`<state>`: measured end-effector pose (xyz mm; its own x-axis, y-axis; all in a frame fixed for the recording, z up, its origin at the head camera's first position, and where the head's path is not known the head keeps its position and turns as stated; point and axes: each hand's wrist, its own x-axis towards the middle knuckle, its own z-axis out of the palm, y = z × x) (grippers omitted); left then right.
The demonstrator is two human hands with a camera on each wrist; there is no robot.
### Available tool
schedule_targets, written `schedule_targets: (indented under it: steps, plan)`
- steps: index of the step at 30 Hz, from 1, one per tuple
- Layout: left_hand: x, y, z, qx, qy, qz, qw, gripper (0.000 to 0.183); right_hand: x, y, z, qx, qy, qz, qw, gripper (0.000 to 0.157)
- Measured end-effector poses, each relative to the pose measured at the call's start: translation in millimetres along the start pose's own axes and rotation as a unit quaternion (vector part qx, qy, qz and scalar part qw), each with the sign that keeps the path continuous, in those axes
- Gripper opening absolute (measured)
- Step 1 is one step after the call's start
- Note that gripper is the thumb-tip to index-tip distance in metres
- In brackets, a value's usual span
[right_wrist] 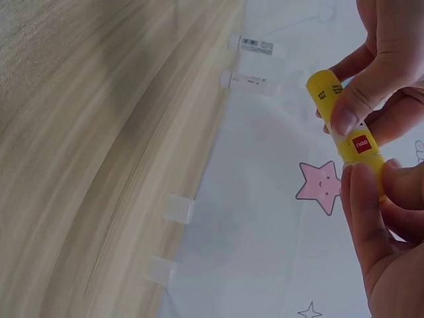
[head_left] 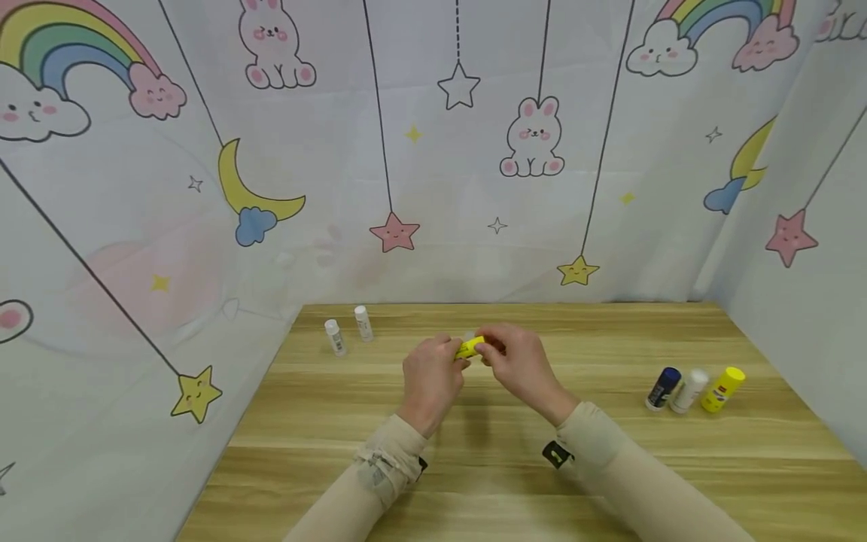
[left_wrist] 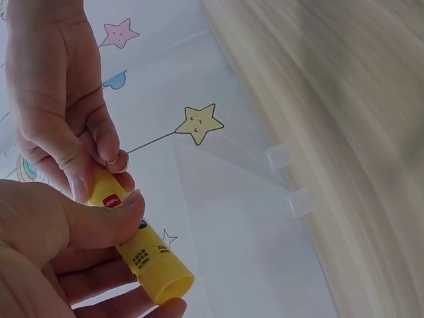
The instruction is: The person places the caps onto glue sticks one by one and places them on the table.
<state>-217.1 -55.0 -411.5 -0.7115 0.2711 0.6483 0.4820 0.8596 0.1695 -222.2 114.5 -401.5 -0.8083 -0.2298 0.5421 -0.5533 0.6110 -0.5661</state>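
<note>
Above the middle of the table, both hands hold a yellow glue stick [head_left: 470, 347] with a small red label. My left hand [head_left: 433, 376] grips its body, the thumb lying along the side in the left wrist view. At the other end, the fingertips of my right hand [head_left: 524, 369] pinch the glue stick, close to the red label [right_wrist: 362, 144]. In the right wrist view the yellow end beyond the left thumb [right_wrist: 344, 122] shows. Whether the cap is loose cannot be seen.
Two white glue sticks [head_left: 335, 338] stand at the table's back left. On the right stand a dark blue stick [head_left: 663, 389], a white stick [head_left: 689, 391] and another yellow one [head_left: 723, 390], side by side. A printed curtain [head_left: 460, 173] hangs behind the wooden table [head_left: 488, 489].
</note>
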Motion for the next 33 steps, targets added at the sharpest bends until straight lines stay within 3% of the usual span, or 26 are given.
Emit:
schedule_targets:
  steps: [8,12,17,23,29,33]
  plan:
    - [-5.0,4.6,1.5,0.027,-0.007,0.005,0.9996,0.025,-3.4,3.6,1.8,0.055,-0.027,0.064,0.996,0.012]
    - [-5.7,6.2,4.7,0.002,-0.010,0.010,0.9999,0.025,-8.3,10.4,-3.9,0.065,-0.036,0.080,0.994,0.017]
    - [-9.7,2.8,8.8,-0.045,-0.031,-0.016,0.9984,0.027,-11.7,13.3,-7.9,0.065,-0.047,0.085,0.993,0.019]
    - [-9.8,-6.9,10.0,-0.084,-0.045,-0.007,0.9955,0.044,-13.9,15.3,-15.7,0.045,-0.041,0.107,0.992,0.019]
    - [-2.7,-23.9,7.2,-0.113,-0.030,-0.031,0.9927,0.039,-14.5,17.9,-28.1,0.024,-0.045,0.102,0.993,0.020]
    - [4.0,-36.9,7.2,-0.127,0.003,-0.054,0.9904,0.032,-16.2,23.4,-34.7,0.004,-0.053,0.105,0.993,0.020]
